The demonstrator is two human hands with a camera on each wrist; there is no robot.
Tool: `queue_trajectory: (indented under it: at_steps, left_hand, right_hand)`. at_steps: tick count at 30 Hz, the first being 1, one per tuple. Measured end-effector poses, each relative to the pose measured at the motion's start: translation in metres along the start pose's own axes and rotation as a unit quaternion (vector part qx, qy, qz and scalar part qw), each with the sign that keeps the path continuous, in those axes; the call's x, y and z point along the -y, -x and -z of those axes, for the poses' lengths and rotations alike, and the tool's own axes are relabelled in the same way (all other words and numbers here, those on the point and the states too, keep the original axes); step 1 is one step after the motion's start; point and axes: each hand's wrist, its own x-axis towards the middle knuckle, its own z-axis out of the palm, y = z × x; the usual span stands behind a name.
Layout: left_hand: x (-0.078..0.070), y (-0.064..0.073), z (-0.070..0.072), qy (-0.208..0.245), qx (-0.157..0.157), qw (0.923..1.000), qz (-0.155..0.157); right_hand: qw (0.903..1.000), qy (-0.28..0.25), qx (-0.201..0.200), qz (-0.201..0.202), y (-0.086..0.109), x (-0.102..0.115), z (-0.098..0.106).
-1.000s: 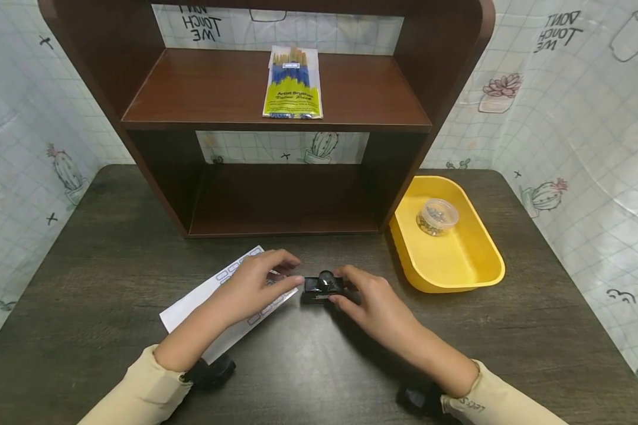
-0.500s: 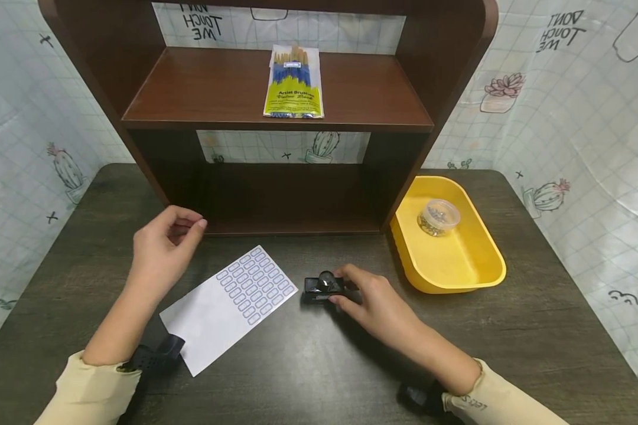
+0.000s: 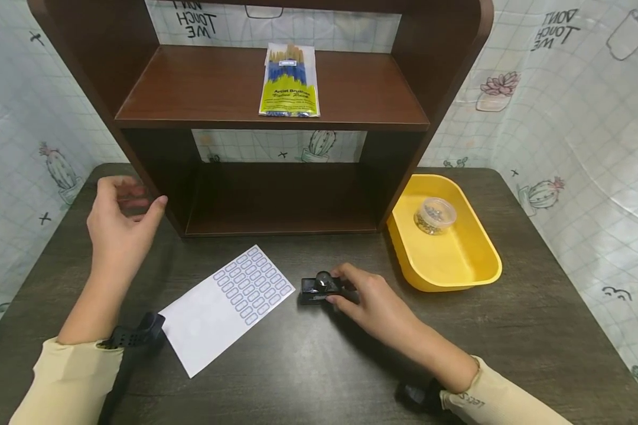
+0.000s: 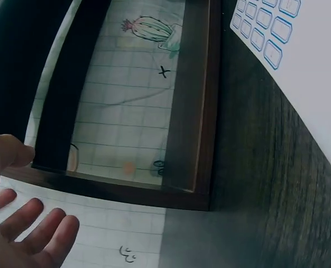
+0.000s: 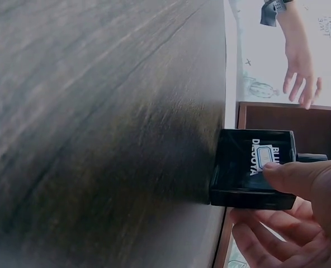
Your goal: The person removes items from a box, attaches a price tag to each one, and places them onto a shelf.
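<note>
A black square perfume bottle (image 5: 249,167) with white lettering stands on the table, and my right hand (image 3: 369,298) grips it between thumb and fingers. In the right wrist view a small blue-bordered sticker (image 5: 264,158) sits over the lettering, with the thumb tip at its edge. My left hand (image 3: 121,227) is raised beside the left side of the shelf, fingers loosely bent, nothing in it. Between the two hands lies a white sticker sheet (image 3: 202,330), one half bare and the other covered with rows of blue-bordered labels.
A dark brown shelf unit (image 3: 276,232) stands at the back, with a pack of artist brushes (image 3: 289,88) on its upper board. To the right, a yellow tray (image 3: 459,260) holds a clear round tub (image 3: 436,215) of small bits. Patterned sheeting surrounds the table.
My left hand has moved left and back, away from the bottle and off the sticker sheet, uncovering its labels. The right hand keeps its hold on the bottle in the same place.
</note>
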Motion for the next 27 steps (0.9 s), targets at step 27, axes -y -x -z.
queue_trajectory:
  at_steps: [27]
  left_hand:
    - [0.007,-0.011,-0.017,0.001,0.010,0.9997,-0.024]
  right_hand:
    - [0.9995,-0.029,0.008,0.000,-0.044,0.010,-0.006]
